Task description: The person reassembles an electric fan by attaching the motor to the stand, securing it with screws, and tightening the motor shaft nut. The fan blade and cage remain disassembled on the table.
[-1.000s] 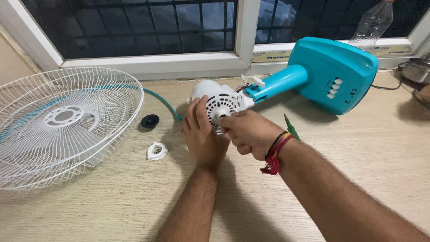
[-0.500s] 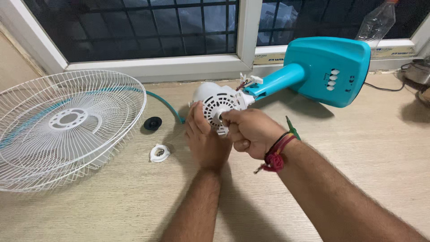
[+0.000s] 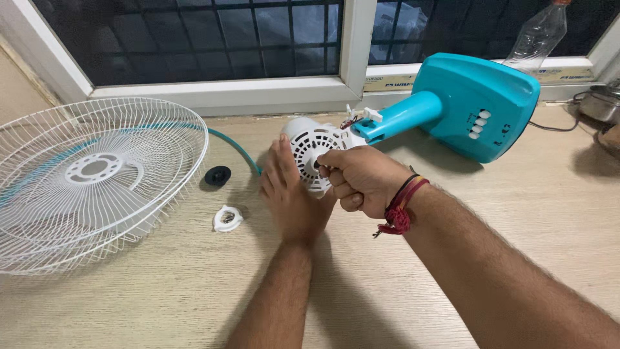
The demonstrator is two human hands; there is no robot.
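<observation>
A dismantled table fan lies on its side on the pale wooden table. Its white motor housing faces me, joined to a teal neck and teal base with white buttons. My left hand presses flat against the left side of the motor housing, fingers together. My right hand, with red and black threads at the wrist, is closed in a fist around the motor shaft at the housing's centre. The shaft itself is hidden by my fingers.
A white wire fan guard with a teal rim lies at the left. A black round cap and a white plastic nut rest beside it. A clear plastic bottle stands on the window sill; a metal pot sits at the far right.
My right fist has turned and shifted slightly up on the shaft. The left hand's fingers have straightened and slid up along the housing. The view has shifted a little.
</observation>
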